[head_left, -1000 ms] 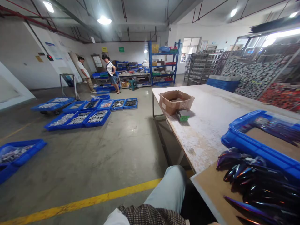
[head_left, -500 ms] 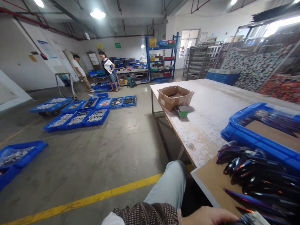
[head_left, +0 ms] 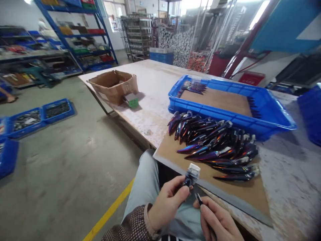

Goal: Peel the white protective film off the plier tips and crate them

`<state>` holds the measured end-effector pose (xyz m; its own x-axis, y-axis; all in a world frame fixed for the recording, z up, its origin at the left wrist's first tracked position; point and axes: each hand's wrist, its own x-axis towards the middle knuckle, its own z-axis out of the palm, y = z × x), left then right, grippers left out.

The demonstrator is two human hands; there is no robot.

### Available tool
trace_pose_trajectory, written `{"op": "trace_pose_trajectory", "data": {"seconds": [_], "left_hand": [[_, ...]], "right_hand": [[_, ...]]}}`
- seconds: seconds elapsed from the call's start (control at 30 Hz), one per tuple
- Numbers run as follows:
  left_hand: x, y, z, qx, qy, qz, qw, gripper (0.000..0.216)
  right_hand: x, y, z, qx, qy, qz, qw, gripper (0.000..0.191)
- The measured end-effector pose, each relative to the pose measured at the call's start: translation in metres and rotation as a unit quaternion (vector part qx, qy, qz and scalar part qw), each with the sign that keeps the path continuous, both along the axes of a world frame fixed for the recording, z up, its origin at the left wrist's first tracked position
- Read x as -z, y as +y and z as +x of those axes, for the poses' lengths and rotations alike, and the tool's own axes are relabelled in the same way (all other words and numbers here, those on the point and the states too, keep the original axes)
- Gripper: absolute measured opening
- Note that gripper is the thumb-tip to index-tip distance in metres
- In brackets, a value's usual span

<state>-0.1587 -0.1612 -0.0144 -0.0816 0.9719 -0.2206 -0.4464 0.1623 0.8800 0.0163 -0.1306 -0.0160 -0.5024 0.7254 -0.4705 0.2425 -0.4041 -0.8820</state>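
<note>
My left hand [head_left: 167, 201] is closed around a dark purple iridescent piece with a white cap [head_left: 191, 174], held up in front of the table edge. Just right of it, my right hand [head_left: 217, 219] pinches a thin dark pointed tool [head_left: 199, 199] whose tip points at the piece. A pile of several similar purple iridescent pointed pieces [head_left: 215, 144] lies on a brown board [head_left: 250, 194] just beyond my hands. Behind the pile stands a blue tray [head_left: 263, 124] lined with cardboard, with a few more pieces at its ends.
An open cardboard box [head_left: 112, 85] and a small green block [head_left: 132, 102] sit at the far left of the white table [head_left: 155, 110]. Blue crates of metal parts [head_left: 37, 117] lie on the floor at left. Blue shelving [head_left: 75, 33] and racks stand behind.
The view has swung right and down from the workshop floor to the table. Both hands have come into view, holding the capped piece and the thin tool.
</note>
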Motion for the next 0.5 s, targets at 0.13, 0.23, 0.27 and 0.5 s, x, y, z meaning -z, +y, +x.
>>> {"op": "trace_pose_trajectory", "data": {"seconds": [0.13,0.23,0.27,0.5], "left_hand": [[-0.0028,-0.0001,-0.0013,0.004,0.008,0.016,1.0,0.044],[-0.0033,-0.0004,-0.0023,0.01,-0.006,0.021,1.0,0.043],[-0.0028,-0.0007,-0.0023,0.012,-0.013,0.023,1.0,0.042],[0.0021,-0.0018,-0.0017,0.003,0.001,0.027,1.0,0.039]], "right_hand": [[0.0011,0.0012,0.0011,-0.048,0.025,0.009,0.999,0.065],[0.0031,0.0002,0.0008,-0.051,0.035,0.013,0.998,0.061],[0.0036,-0.0004,0.0006,-0.051,0.036,0.009,0.998,0.06],[0.0057,-0.006,0.0,-0.04,0.04,0.002,0.998,0.059]]}}
